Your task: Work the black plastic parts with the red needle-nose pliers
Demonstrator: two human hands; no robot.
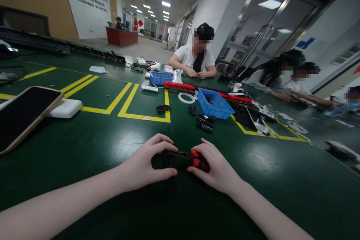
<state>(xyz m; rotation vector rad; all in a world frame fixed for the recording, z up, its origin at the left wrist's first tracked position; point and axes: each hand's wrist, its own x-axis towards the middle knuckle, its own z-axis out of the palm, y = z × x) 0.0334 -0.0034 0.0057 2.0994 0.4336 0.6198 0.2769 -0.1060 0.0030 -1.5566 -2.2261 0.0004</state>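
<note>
My left hand (pixel 149 161) is curved around a small black part (pixel 168 160), its fingers wrapped on it just above the green table (pixel 107 210). My right hand (pixel 215 163) holds pliers with red and black handles (pixel 196 158). The dark jaws of the pliers point left and reach the black part between my two hands. The exact shape of the part is hard to make out against the dark table.
Beyond my hands lie black pieces (pixel 206 123), a blue bin (pixel 215 104), a white ring (pixel 186 98) and a smaller blue bin (pixel 161 78). A phone (pixel 26 114) rests on a white box (pixel 66 108) at left. People sit across the table and at right.
</note>
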